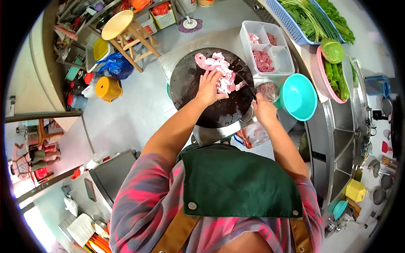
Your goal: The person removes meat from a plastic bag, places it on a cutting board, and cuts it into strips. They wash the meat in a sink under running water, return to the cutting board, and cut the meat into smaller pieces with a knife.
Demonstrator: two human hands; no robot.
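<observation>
Pale pink raw meat (227,80) lies in a strip of cut pieces across a round dark chopping board (185,95). My left hand (207,87) rests at the meat's near left edge, thumb apart, with the fingers curved over part of it. In my right hand (265,111) is the handle of a knife (249,87), gripped at the board's right edge. Its dark blade points toward the right end of the meat and is hard to make out against the board.
A divided clear container (280,60) holding meat stands beyond the board. Right of it are a wrapped dark lump (268,90), a turquoise bowl (298,98), a pink basin (322,80) of vegetables and a blue basket (291,23) of greens. A wooden stool (118,24) stands at left.
</observation>
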